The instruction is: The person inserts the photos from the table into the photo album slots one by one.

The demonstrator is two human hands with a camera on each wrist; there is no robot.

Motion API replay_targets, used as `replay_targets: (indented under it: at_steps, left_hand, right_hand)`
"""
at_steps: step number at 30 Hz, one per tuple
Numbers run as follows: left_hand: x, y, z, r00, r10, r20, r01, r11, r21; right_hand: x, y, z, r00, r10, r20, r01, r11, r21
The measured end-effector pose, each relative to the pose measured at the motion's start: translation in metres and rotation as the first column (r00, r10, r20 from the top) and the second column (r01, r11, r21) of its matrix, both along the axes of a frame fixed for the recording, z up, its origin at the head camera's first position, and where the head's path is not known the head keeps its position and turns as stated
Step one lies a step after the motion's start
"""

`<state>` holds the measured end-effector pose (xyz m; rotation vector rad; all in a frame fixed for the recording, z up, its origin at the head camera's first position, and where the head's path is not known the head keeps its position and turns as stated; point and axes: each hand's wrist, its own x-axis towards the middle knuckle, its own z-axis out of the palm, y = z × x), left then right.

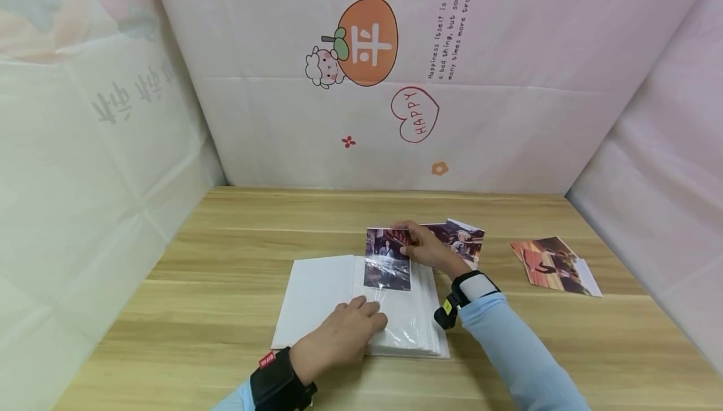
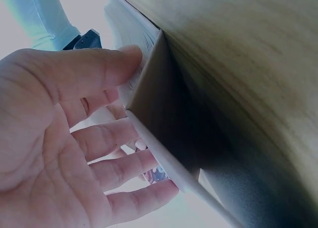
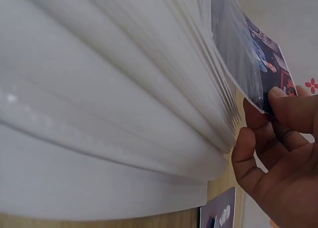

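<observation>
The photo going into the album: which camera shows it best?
Head view: the photo shows whole, partly in the album's plastic sleeve, the right hand pinching its top edge and the left hand pressing the page. Right wrist shows only one corner at the fingertips. In the left wrist view I cannot make it out.

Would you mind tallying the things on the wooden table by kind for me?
Photo album: 1, open, left hand resting on it.
Photo going into the album sleeve: 1, pinched by the right hand.
Loose photo piles: 2, one behind the right hand, one farther right.
Total: 4.
</observation>
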<state>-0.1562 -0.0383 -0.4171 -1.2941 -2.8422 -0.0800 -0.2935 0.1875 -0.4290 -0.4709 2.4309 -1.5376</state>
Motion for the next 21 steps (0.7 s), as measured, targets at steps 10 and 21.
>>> replay_targets:
  at_steps: [10, 21]
  left_hand:
    - [-0.0008, -0.0022, 0.0022, 1.0, -0.008, 0.018, 0.008, 1.0, -0.001]
    - [-0.001, -0.0044, -0.0005, 1.0, -0.027, -0.012, 0.027, 0.999, 0.02]
  right_hand:
    - [-0.0006, -0.0001, -0.0045, 0.997, 0.054, -0.054, -0.051, 0.997, 0.052]
    - [0.0025, 0.0004, -0.0045, 0.996, 0.064, -0.055, -0.06, 0.996, 0.07]
